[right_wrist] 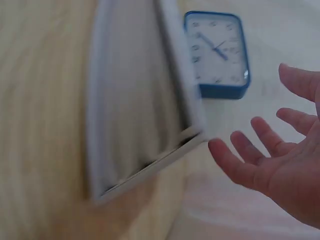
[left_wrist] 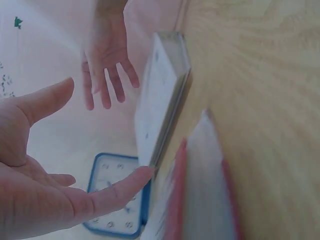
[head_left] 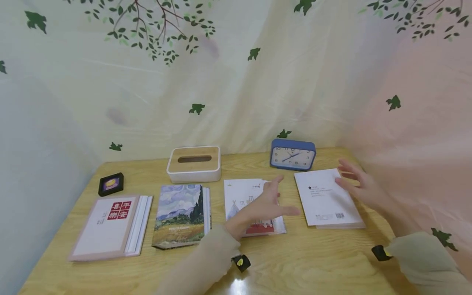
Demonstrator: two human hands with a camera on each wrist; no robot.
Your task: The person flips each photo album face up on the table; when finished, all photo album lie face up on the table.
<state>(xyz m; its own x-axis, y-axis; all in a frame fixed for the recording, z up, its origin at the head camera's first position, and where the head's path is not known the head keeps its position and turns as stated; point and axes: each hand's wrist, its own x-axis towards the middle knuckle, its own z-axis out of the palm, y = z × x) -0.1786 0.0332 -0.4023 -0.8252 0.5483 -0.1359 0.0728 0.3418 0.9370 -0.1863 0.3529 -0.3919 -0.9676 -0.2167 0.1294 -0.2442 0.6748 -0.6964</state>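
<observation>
My left hand (head_left: 258,211) hovers over a thin illustrated book (head_left: 239,186), thumb and fingers spread with nothing between them. In the left wrist view, that hand (left_wrist: 47,185) has its fingers apart above the book's red-edged pages (left_wrist: 200,185). Beside the upper right edge of a white book (head_left: 324,200), my right hand (head_left: 359,184) is held with loosely bent fingers. The right wrist view shows this hand (right_wrist: 285,160) empty, its fingertips close to a corner of the white book (right_wrist: 140,100). Both books lie flat on the wooden table (head_left: 295,262).
A blue clock (head_left: 293,155) and a tissue box (head_left: 195,166) stand along the back. To the left lie a landscape-covered photo album (head_left: 180,217), a pale pink book (head_left: 105,229) and a small black-framed item (head_left: 110,184). A patterned curtain (head_left: 236,82) hangs behind the table.
</observation>
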